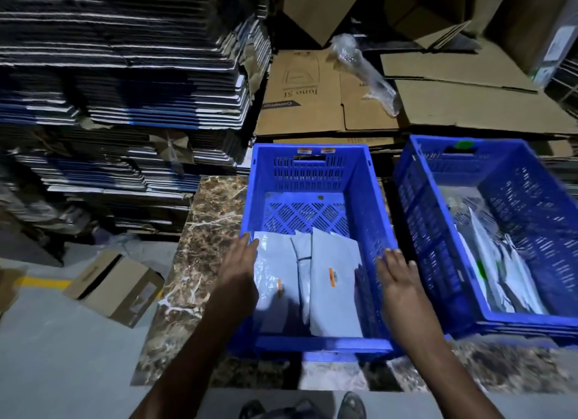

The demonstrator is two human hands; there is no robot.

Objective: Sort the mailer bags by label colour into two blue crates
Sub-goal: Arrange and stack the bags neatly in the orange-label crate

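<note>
Flattened cartons filled the upper frame behind a marble counter point(200, 231). At centre, grey mailer bags point(334, 281) with orange labels lay in the left crate point(309, 181), between a relaxed left hand point(240, 259) and right hand point(397, 271), neither holding anything. The bags looked light, limp and slippery, best pinched at an edge.

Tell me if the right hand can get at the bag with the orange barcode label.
Probably yes. The right hand hovers open at the crate wall, and that bag lies on top, uncovered, just beside it.
</note>
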